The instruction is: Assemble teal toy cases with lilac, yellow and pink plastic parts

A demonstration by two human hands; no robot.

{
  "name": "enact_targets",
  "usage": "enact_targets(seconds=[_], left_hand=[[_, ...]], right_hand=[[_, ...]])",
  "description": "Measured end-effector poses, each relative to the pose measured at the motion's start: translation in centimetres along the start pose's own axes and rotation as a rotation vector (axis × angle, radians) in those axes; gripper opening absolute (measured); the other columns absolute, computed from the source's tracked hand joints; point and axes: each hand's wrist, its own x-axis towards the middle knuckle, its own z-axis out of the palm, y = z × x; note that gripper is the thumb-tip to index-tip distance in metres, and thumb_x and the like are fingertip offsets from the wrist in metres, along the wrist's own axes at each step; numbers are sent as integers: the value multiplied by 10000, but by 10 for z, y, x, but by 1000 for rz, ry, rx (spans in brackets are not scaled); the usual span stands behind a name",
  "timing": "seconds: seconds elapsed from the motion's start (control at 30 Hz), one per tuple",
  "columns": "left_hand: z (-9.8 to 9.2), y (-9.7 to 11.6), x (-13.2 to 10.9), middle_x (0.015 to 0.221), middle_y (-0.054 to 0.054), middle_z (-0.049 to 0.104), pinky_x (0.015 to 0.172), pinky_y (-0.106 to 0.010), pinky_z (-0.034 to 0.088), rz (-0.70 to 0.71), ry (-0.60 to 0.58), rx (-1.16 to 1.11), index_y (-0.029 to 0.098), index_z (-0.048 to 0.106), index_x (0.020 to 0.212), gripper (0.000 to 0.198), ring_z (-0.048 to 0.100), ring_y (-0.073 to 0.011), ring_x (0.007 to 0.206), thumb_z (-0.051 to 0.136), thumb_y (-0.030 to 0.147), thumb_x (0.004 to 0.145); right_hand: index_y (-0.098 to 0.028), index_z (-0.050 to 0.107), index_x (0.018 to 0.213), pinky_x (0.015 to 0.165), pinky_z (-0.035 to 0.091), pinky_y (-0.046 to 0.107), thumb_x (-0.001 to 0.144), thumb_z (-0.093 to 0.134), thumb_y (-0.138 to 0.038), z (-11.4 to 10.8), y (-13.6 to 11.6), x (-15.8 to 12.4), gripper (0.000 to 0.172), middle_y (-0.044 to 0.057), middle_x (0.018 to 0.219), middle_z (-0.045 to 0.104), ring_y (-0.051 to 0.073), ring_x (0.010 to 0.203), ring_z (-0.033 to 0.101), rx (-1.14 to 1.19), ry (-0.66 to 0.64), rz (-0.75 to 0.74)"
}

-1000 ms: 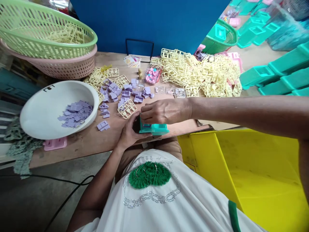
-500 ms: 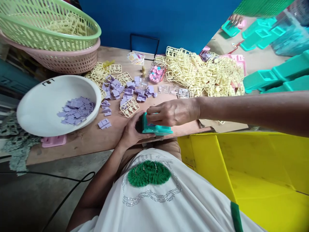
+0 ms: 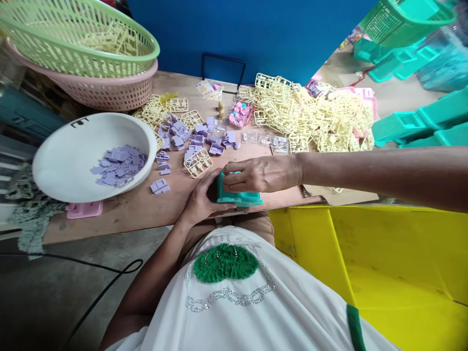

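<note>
A teal plastic box-like part [image 3: 239, 198] stands at the table's front edge, close to my body. My left hand [image 3: 200, 201] is wrapped round its left side, thumb along the near edge. Over the top of the same part, my right hand [image 3: 252, 175] has its fingers curled and pressed together. Whatever those fingertips pinch is hidden from view. Just beyond my left hand lies a cream frame of small moulded parts [image 3: 198, 163]. Loose purple plastic pieces [image 3: 177, 132] are scattered farther back and to the left.
A white bowl [image 3: 54, 170] of purple pieces stands left, before stacked green [image 3: 146, 61] and pink baskets [image 3: 144, 87]. Cream frames [image 3: 292, 107] are heaped at the back right, near teal boxes [image 3: 398, 124]. A yellow bin [image 3: 310, 243] adjoins the table's front right.
My hands stay at the teal part, with only a slight shift of the right fingers. At the far right, a green basket has swung lower, and another person's hand is out of sight.
</note>
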Motion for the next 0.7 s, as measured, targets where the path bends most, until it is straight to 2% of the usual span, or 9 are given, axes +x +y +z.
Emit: enact_targets(seconds=[0.17, 0.37, 0.6, 0.7], left_hand=[[0, -7, -2, 1486, -117, 657, 1226, -592, 455, 58, 23, -4, 296, 601, 1468, 978, 600, -385, 1405, 1001, 528, 606], [2, -14, -5, 1503, -88, 648, 1249, -589, 445, 54, 48, -1, 358, 597, 1480, 1006, 583, -369, 1433, 1012, 524, 580], [0, -8, -1, 1480, -108, 663, 1221, -596, 465, 77, 20, 3, 325, 607, 1483, 993, 606, -381, 1401, 1003, 536, 598], [-1, -8, -1, 1462, -100, 677, 1214, -605, 468, 94, 21, 19, 330, 604, 1482, 994, 620, -384, 1382, 1000, 546, 596]], right_hand=[[-89, 648, 1211, 1187, 448, 425, 1130, 257, -182, 3, -1, 0, 410, 172, 1242, 701, 273, 1236, 574, 42, 72, 12], [-128, 657, 1177, 1162, 471, 430, 1126, 320, -190, 6, -2, -2, 347, 144, 1238, 698, 270, 1230, 584, 26, 47, -21], [-135, 660, 1249, 1127, 502, 436, 1111, 325, -142, 7, 4, -5, 363, 155, 1238, 704, 255, 1240, 601, 29, 95, -11], [-123, 659, 1263, 1109, 509, 445, 1112, 335, -148, 12, 3, -7, 359, 174, 1274, 681, 259, 1280, 580, 65, 154, 9]])
